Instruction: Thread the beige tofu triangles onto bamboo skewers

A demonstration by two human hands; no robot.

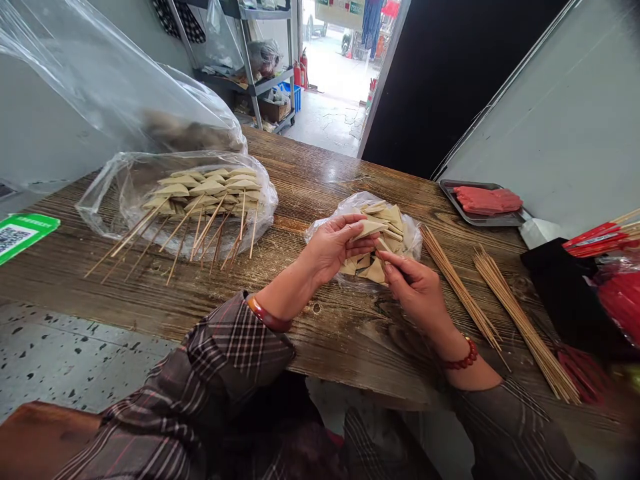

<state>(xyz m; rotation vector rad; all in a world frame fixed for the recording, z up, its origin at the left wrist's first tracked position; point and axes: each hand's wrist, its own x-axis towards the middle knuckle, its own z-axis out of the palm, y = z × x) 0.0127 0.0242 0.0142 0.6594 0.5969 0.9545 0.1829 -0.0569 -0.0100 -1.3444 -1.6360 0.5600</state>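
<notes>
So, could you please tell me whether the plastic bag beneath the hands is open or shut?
Open: the plastic bag lies spread around the tan pieces, which show uncovered beneath the left hand and right hand.

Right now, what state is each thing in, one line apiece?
Left hand, holding a beige piece.
Right hand, pinched shut, contents unclear.
Skewered pieces, stacked in rows.
Loose pieces, heaped on plastic.
Left sticks, bundled, lying flat.
Right sticks, bundled, lying flat.
Tray, holding red slabs.
Doorway, open.
</notes>
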